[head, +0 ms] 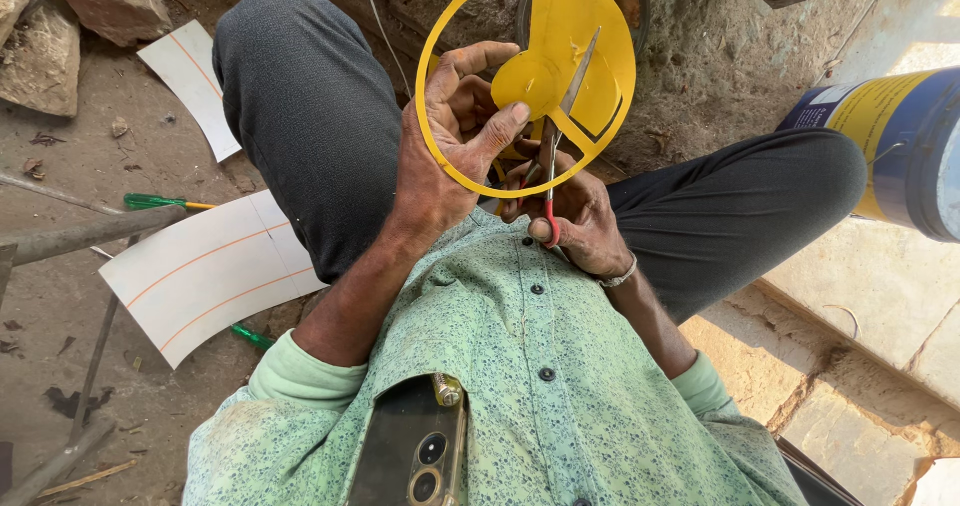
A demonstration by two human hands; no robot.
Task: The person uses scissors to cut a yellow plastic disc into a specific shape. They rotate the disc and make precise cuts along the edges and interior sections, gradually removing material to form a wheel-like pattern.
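Yellow disc (560,26) sits above my lap, left hand (450,136) fingers clamped on its ring and centre, right hand (570,211) closed in red-handled scissors (555,156), blades apart mid-cut; I'd take short snips and turn the sheet, not the blades.

Single view, head-worn camera, looking steeply down over wearer's chest and shirt (560,386) onto lap. Close range; hands fill centre. Knees frame sides, dirt floor (110,156) beyond. No second view.
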